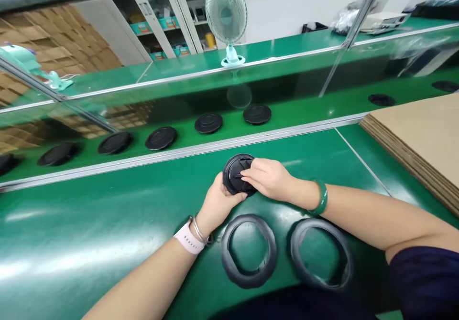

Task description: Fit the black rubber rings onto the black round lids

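A round black plastic disc-shaped part point(234, 169) is held up over the green bench, its recessed face towards me. My left hand point(221, 199) grips its lower left rim, thumb in front and fingers behind. With thumb and fingers closed together, my right hand point(268, 178) pinches at a raised bar or tab in the middle of the disc; the fingers partly cover it. Just below my hands, a dark grey ring point(249, 250) lies flat on the bench. Beside it to the right is a second grey ring point(321, 253), near my body.
Behind a metal rail, a green belt point(229, 131) carries several black discs, among them one disc point(257, 114) straight ahead. Stacked cardboard sheets point(416, 133) lie at the right. A light green fan point(226, 14) stands on the far ledge behind transparent panels.
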A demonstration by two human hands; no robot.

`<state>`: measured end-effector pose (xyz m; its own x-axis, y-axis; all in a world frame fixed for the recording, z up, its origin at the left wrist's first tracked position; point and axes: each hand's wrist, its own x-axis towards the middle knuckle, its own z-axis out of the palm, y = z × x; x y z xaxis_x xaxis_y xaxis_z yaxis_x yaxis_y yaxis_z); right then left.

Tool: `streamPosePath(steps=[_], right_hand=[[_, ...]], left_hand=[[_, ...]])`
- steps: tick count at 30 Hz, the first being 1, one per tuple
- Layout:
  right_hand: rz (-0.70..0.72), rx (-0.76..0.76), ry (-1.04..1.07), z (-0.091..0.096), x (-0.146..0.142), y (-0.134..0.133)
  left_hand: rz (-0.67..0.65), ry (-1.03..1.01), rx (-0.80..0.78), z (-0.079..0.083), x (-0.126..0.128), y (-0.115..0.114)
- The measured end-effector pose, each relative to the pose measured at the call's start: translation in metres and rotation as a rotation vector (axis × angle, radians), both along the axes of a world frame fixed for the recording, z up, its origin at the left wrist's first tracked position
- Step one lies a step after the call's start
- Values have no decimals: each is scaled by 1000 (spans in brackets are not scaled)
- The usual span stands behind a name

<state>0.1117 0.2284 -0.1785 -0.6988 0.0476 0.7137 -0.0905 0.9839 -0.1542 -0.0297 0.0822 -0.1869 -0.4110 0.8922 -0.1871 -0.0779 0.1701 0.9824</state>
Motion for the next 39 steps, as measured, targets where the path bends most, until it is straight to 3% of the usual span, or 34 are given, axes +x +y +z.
streamPosePath(steps=[10, 21, 27, 35, 39], right_hand=[[3, 251, 2, 1, 1, -2], [-4, 21, -126, -3, -2, -5], [-59, 48, -155, -4, -2, -11], [-124, 79, -347, 4, -7, -18], [-96, 100, -293, 9, -6, -14]], left_hand=[[31, 88, -31, 2, 3, 0], [25, 90, -31, 1, 4, -2], [18, 112, -28, 4, 6, -2], [19, 81, -39, 2, 5, -2], [43, 69, -50, 2, 5, -1]])
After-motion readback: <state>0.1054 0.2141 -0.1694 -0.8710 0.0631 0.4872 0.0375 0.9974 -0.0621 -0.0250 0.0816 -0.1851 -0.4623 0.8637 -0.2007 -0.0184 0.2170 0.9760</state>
